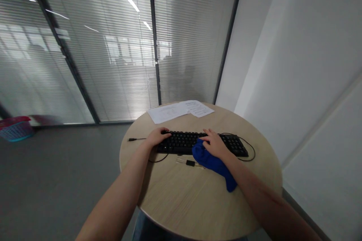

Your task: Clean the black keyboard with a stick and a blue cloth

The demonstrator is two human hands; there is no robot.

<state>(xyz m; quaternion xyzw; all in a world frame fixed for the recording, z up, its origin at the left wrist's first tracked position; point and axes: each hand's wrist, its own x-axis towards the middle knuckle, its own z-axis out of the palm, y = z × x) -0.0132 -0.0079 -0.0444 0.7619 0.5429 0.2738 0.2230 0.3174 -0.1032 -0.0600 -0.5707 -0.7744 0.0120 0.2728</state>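
A black keyboard [183, 142] lies across the round wooden table. At its left end, my left hand [156, 136] is closed around the edge, with the thumb over the keys. My right hand [216, 144] rests over the right half of the keys, fingers stretched and apart. Beneath and beside that hand is a bright blue sock-like cloth [212, 162], partly on the keyboard and trailing onto the table. My palm and forearm hide some of it. Just in front of the keyboard lies a small brush-like tool [190, 163] with a black middle and clear end.
Printed papers [169, 112] lie at the far side of the table [181, 199]. The keyboard's cable loops to the right, and a black plug [131, 139] sits on the left. Beyond are glass panels with blinds, a white wall at right, and a basket [17, 131] on the floor.
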